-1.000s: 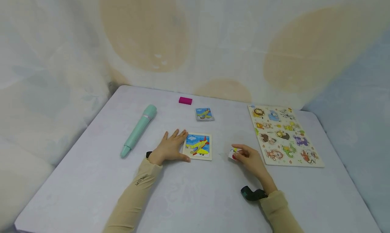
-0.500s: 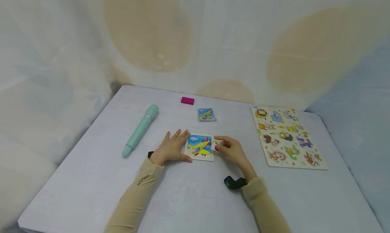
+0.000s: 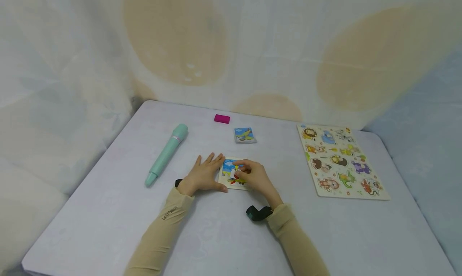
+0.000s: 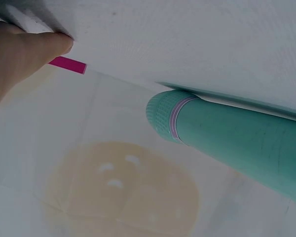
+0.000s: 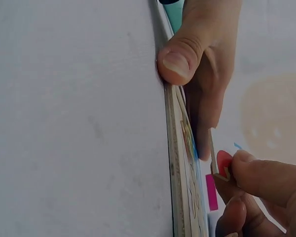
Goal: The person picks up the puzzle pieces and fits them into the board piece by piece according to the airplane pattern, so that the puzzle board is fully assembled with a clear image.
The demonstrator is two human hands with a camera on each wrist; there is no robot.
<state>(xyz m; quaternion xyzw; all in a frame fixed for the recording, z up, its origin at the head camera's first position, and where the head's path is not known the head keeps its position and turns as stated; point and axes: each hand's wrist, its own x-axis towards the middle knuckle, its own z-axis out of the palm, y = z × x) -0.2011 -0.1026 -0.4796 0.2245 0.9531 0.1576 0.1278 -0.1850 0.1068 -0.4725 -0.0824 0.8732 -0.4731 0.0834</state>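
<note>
A small square jigsaw puzzle (image 3: 227, 163) in a pale wooden frame, with a yellow aeroplane on blue sky, lies mid-table. My left hand (image 3: 203, 177) spreads its fingers flat along the frame's left side; in the right wrist view its thumb (image 5: 175, 64) presses at the frame's edge. Between thumb and fingers, my right hand (image 3: 258, 176) pinches a thin white puzzle piece (image 5: 222, 162) with a red patch. That piece is held over the puzzle, tilted on edge in the right wrist view. Fingers and piece hide the puzzle's right part in the head view.
Left of the puzzle lies a mint-green microphone-shaped tube (image 3: 167, 155). Behind it are a small wrapped aeroplane puzzle (image 3: 245, 135) and a magenta block (image 3: 221, 118). A large animal puzzle board (image 3: 341, 163) lies at the right. Fabric hangs behind the table (image 3: 213, 232).
My right hand has moved left with the pinched piece, from the table right of the frame to over the puzzle. The left hand keeps its place at the frame.
</note>
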